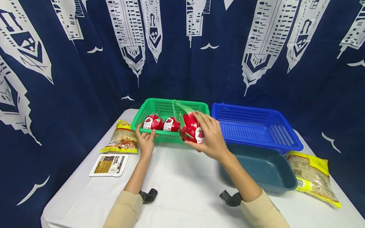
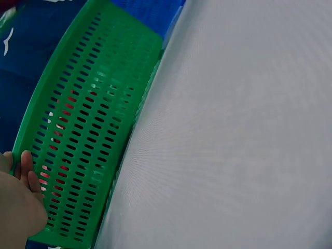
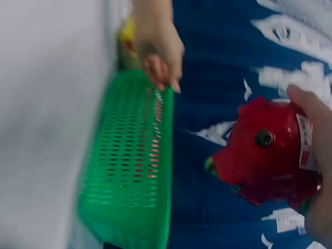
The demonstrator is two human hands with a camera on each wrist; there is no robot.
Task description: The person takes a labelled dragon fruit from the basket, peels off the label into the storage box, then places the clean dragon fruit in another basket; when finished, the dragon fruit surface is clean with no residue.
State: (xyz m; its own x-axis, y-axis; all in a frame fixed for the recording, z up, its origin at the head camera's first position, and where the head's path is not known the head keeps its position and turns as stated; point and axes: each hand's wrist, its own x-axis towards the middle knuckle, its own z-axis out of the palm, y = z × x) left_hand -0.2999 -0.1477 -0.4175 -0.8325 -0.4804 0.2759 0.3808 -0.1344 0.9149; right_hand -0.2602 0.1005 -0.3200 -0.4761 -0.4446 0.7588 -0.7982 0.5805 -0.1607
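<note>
White surface (image 1: 176, 177): spread from the bottom of the head frame up to its middle; beige sleeves (image 1: 124, 210) are seen along the lower edge, with black curved pieces (image 1: 149, 195) beside the cuffs.
White flat pack (image 1: 106, 165): laid at the left of the frame, with the left yellow-edged bag (image 1: 122, 139) lying just beyond it.
Dark teal tub (image 1: 258, 164): set right of centre, the right yellow-edged bag (image 1: 313, 177) being placed beside it at the lower right.
Green basket (image 1: 168, 138): placed mid-frame, with two labelled red fruits (image 1: 171, 123) contained in it.
Blue basket (image 1: 248, 129): stood just beside the green one, beyond the tub.
Navy curtain (image 1: 185, 72): hung across the upper half, printed with white upside-down buildings and gull shapes.
Held red fruit (image 1: 189, 125): raised over the front right of the green basket, near the centre of the head frame; clasped by the right grip (image 1: 211, 137) between thumb and fingers.
Long axis: tilted; the green leaf tips are pointed to the upper left, the red body to the lower right, where a white label is shown.
Left grip (image 1: 146, 144): closed over the green basket's front rim, near its left corner.
Left wrist view: the basket's slotted outer wall is shown, with red glimpsed through the slots and fingers (image 2: 26, 163) laid against it at the lower left.
Right wrist view: a dark round spot on the held fruit, hidden in the head view, is turned to the camera; curtain is seen between fruit and basket.
</note>
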